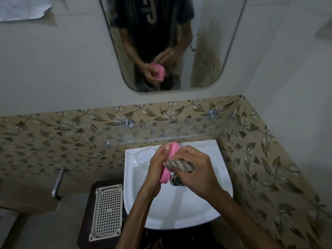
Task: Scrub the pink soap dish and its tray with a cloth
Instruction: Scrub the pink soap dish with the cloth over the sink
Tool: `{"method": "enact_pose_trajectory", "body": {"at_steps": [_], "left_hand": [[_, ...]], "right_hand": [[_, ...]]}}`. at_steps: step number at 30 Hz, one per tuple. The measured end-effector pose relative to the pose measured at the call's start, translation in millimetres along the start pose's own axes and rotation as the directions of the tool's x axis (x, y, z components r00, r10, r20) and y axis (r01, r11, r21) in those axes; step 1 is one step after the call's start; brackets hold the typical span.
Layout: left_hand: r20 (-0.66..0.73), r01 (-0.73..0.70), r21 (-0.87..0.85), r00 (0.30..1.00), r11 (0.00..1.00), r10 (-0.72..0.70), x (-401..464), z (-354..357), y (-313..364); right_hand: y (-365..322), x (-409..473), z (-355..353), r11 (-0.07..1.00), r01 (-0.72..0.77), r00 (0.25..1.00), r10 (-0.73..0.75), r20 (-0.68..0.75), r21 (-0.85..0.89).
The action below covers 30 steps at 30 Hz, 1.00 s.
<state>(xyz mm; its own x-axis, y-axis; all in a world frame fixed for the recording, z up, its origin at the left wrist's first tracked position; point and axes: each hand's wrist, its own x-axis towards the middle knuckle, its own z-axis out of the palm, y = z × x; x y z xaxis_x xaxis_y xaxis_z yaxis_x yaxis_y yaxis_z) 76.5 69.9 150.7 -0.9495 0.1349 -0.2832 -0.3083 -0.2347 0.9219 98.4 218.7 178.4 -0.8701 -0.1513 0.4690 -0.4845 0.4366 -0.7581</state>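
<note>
Both hands meet over the white ceramic washbasin [181, 212] in the head camera's view. The left hand [158, 164] grips the pink plastic soap dish [170, 159], which stands on edge above the bowl, fingers curled round its far side and thumb along the near rim. The right hand [195, 169] is curled round a bunched grey patterned cloth [179, 165] and presses it against the dish's inner face. Below the hands the dark drain hole [177, 180] shows at the bottom of the bowl.

On the basin's back left ledge sits a moulded soap recess [143, 156]. Just left of the basin, a white perforated plastic tray [107, 209] lies flat on a dark brown stand [86, 212], well apart from the dish. A clear glass shelf [161, 130] on metal pegs spans the leaf-patterned tiles [53, 137] above the basin. Higher up, a rounded wall mirror [172, 42] reflects the person's dark shirt and both hands on the pink dish. A metal tap [58, 184] juts from the wall at left.
</note>
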Motion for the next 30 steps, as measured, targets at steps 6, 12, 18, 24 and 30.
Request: {"method": "enact_pose_trajectory", "body": {"at_steps": [6,12,18,24,30], "left_hand": [[-0.002,0.007,0.070,1.000,0.998,-0.007,-1,-2,-3],[0.037,0.010,0.093,0.999,0.996,-0.013,-3,-4,-4],[0.063,-0.034,0.097,0.998,0.995,0.028,0,-9,-5],[0.069,-0.072,0.094,0.995,0.993,0.066,1,-12,-6],[0.055,-0.124,0.116,0.991,0.985,0.118,-4,-17,-12]], "right_hand": [[6,3,-3,0.995,-0.095,0.993,0.095,-0.065,0.008],[12,14,-11,0.963,-0.237,0.949,0.257,-0.185,0.126],[9,8,-7,0.947,-0.249,0.962,0.266,-0.057,0.205],[8,10,-1,0.954,-0.239,0.967,0.250,-0.045,0.180],[21,15,-9,0.849,-0.384,0.913,0.408,0.010,0.364]]}}
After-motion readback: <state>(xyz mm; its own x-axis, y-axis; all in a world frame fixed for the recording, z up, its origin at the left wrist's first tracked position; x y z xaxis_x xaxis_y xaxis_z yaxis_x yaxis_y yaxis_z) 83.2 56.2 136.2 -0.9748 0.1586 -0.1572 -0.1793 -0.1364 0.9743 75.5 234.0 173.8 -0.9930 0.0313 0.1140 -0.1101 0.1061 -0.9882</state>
